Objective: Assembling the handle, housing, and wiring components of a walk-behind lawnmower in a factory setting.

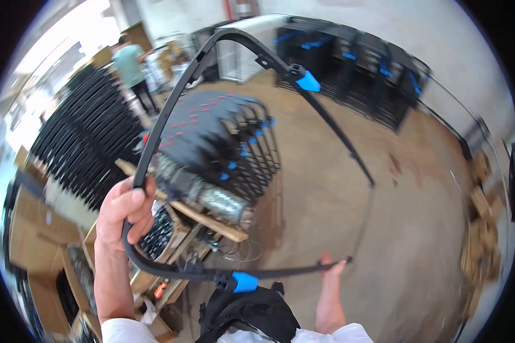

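Note:
I hold up a large black U-shaped tube frame (154, 134) with rounded corners. My left hand (123, 211) is wrapped round its closed side, near the lower bend. My right hand (332, 268) grips the end of the nearer leg, its fingers slightly blurred. The far leg slants away to a free tip. One blue plastic piece (246, 282) sits on the near leg, and another blue piece (308, 82) is on the far leg. A faint thin dark line runs between the two leg ends; I cannot make out what it is.
Beyond the frame stand a stack of black frames with blue pieces (252, 140) and a tall black stack (86, 131). A wooden plank (212, 222), a box of small dark parts (159, 233) and cardboard boxes (37, 228) lie left. A person (130, 66) stands far left.

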Demonstrator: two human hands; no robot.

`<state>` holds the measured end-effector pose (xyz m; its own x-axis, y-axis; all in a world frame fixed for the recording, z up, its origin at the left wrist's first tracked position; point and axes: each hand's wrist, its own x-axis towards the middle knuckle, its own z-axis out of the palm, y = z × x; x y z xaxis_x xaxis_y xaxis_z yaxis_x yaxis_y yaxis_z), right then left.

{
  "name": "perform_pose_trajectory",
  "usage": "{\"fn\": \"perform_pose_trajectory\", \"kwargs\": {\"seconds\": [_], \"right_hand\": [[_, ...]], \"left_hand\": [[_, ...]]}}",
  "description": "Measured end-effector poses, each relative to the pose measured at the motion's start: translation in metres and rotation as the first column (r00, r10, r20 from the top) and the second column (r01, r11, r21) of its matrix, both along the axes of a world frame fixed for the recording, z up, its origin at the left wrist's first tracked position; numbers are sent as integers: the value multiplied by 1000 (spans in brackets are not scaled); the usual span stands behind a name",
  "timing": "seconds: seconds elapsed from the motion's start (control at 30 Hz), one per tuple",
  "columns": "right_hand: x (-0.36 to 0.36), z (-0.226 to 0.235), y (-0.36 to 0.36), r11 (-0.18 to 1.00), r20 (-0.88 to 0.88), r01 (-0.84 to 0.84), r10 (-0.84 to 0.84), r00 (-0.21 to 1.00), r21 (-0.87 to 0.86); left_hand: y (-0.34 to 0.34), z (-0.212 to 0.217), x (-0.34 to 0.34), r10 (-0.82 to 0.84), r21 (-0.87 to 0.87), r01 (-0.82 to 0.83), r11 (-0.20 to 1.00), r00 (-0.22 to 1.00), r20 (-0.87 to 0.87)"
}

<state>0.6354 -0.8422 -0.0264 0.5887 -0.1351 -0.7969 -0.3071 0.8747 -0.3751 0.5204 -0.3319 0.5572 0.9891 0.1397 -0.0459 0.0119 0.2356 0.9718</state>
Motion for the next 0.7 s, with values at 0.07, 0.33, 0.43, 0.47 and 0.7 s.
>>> {"fn": "perform_pose_trajectory", "kwargs": {"seconds": [0.07, 0.33, 0.43, 0.47, 0.7], "right_hand": [[10, 33, 18, 994, -28, -26, 23, 999, -109], [11, 274, 172, 951, 580, -171, 294, 760, -258], [14, 306, 237, 894, 669, -344, 444, 596, -287], [-3, 319, 270, 875, 673, -391, 474, 567, -287], [-120, 351, 466, 646, 624, -593, 727, 286, -480]], "left_hand": [[31, -7, -84, 206, 223, -190, 956, 977, -51], [116, -166, -382, 982, 629, -763, 146, 188, -1], [137, -233, -463, 985, 514, -849, 125, 46, -164], [145, -257, -499, 983, 464, -879, 108, 24, -184], [214, -337, -682, 956, 473, -881, -26, -160, -245]]}}
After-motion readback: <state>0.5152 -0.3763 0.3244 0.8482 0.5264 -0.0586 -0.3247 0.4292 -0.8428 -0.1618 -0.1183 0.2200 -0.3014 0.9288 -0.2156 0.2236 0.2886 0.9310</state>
